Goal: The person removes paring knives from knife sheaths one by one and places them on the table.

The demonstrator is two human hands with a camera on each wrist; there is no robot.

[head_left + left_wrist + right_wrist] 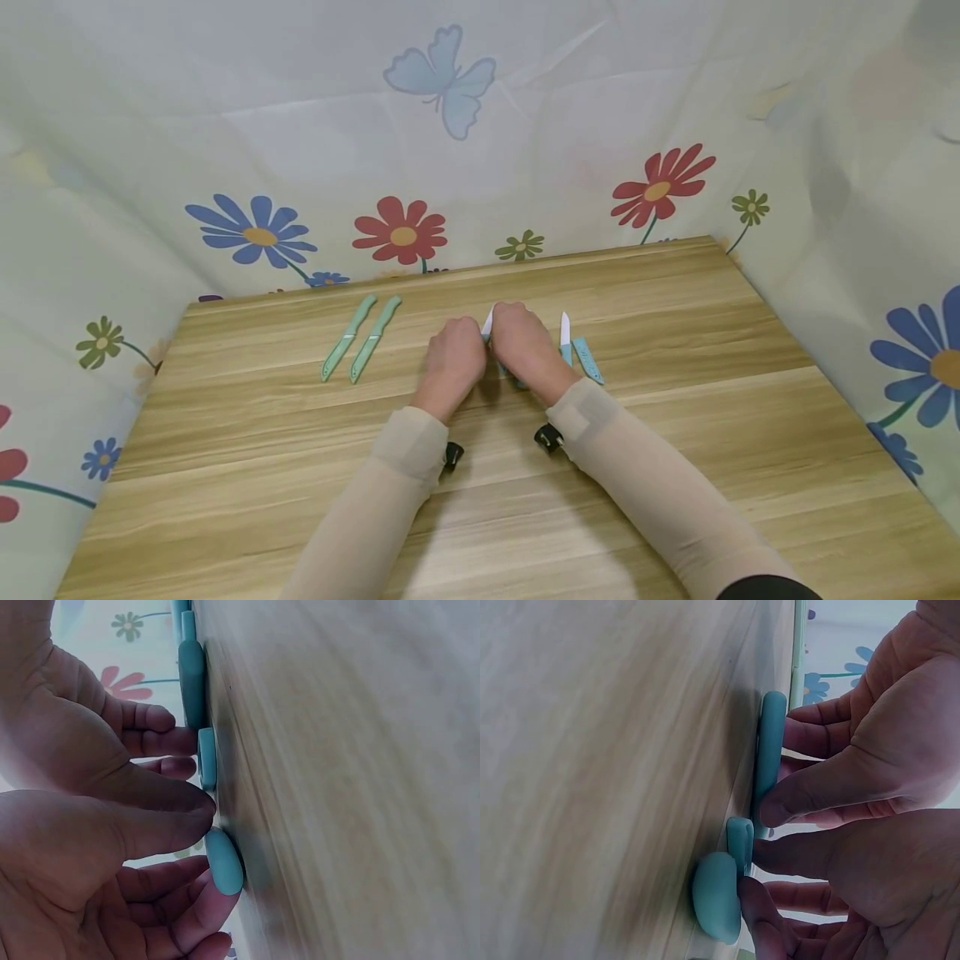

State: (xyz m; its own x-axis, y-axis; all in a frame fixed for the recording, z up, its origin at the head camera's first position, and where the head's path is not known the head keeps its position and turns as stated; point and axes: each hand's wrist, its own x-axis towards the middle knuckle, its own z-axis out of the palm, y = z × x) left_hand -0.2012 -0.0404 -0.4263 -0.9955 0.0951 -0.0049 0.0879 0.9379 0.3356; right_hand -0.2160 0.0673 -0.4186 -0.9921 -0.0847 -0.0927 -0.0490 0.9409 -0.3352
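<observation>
My left hand pinches the blue handle of a small knife low over the table. Its white blade shows between my hands in the head view. Beside it, my right hand has thumb and fingers at a short blue sheath, close to the tabletop. Another blue knife handle lies next to that sheath, partly under my right hand in the head view. My two thumbs almost meet in the left wrist view.
To the right lie a blue knife with a white blade and a separate blue sheath. Two green sheathed knives lie side by side on the left. A flowered curtain surrounds the wooden table.
</observation>
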